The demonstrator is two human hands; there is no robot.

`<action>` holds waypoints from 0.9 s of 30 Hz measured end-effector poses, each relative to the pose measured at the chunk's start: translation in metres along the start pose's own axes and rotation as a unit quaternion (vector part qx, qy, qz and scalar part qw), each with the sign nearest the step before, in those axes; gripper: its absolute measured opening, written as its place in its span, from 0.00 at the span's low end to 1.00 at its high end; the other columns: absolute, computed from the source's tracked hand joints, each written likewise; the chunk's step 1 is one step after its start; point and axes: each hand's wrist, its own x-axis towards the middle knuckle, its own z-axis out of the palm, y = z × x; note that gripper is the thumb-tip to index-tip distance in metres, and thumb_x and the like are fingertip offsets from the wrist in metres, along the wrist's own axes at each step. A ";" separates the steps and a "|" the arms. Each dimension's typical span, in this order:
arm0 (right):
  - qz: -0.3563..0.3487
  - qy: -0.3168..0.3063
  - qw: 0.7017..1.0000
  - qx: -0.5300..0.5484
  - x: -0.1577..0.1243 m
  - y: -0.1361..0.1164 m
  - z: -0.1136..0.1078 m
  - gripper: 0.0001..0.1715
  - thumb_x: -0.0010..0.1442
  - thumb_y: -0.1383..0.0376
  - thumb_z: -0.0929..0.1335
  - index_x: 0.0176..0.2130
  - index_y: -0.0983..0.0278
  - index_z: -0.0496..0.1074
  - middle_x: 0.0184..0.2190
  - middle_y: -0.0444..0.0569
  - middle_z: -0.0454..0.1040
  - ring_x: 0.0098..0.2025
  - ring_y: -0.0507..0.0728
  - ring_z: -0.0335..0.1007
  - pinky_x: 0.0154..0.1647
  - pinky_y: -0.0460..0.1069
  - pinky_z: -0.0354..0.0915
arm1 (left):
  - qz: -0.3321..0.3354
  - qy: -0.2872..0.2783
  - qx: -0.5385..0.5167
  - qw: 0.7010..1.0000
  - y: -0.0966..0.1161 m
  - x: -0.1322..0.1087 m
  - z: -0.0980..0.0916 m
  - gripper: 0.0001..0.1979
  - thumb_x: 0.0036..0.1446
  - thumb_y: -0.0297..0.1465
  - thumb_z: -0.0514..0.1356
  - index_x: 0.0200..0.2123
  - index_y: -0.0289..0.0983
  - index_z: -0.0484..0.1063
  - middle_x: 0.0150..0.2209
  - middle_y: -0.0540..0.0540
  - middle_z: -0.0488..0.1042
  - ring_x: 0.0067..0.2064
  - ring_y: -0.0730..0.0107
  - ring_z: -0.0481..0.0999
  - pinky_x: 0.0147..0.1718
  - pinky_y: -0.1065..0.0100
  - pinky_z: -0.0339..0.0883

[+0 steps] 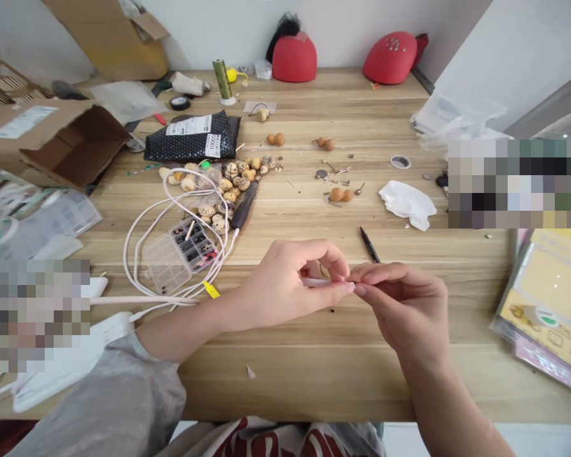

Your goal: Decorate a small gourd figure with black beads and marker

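Observation:
My left hand (290, 282) and my right hand (402, 304) meet fingertip to fingertip above the middle of the wooden table (314, 355). The left hand's fingers are curled round a thin pale pink stick-like tool (316, 282). My right hand pinches at the tool's tip, where something too small to make out sits between the fingertips. A black pen (370, 244) lies just behind the hands.
A pile of small gourds (228, 184), a black rotary tool (244, 206) with white cable (171, 254) and a clear parts box (178, 254) lie at left. A white tissue (406, 203), cardboard boxes (52, 136), red helmets (295, 58) and a yellow packet (549, 304) surround the area.

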 end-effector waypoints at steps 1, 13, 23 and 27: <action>-0.004 0.001 1.000 0.002 -0.001 -0.001 0.000 0.08 0.47 0.74 0.75 0.28 0.61 0.76 0.27 0.45 0.79 0.31 0.53 0.76 0.34 0.47 0.74 | -0.002 -0.002 0.000 1.000 0.000 0.000 0.000 0.06 0.52 0.32 0.62 0.29 0.35 0.71 0.22 0.55 0.68 0.22 0.83 0.62 0.21 0.80 0.55; 0.008 -0.020 1.000 0.015 -0.001 0.000 0.003 0.07 0.49 0.73 0.73 0.26 0.62 0.73 0.27 0.44 0.78 0.31 0.51 0.75 0.33 0.46 0.73 | -0.014 -0.014 -0.001 1.000 0.000 0.000 0.001 0.07 0.52 0.33 0.62 0.29 0.35 0.70 0.23 0.55 0.68 0.22 0.83 0.63 0.21 0.79 0.57; -0.006 -0.088 0.896 -0.436 0.001 -0.013 -0.036 0.03 0.54 0.66 0.70 0.30 0.61 0.76 0.29 0.45 0.78 0.31 0.54 0.75 0.32 0.47 0.69 | 0.070 0.041 0.105 0.991 -0.004 0.001 -0.001 0.04 0.54 0.25 0.59 0.34 0.36 0.73 0.28 0.52 0.73 0.26 0.82 0.69 0.25 0.81 0.63; 0.037 -0.189 0.833 -0.519 -0.016 0.011 -0.042 0.09 0.57 0.70 0.66 0.33 0.63 0.77 0.32 0.47 0.78 0.30 0.53 0.74 0.32 0.47 0.69 | 0.099 0.041 0.134 0.985 -0.001 -0.001 -0.003 0.06 0.55 0.24 0.58 0.35 0.36 0.74 0.30 0.52 0.75 0.28 0.82 0.70 0.27 0.80 0.65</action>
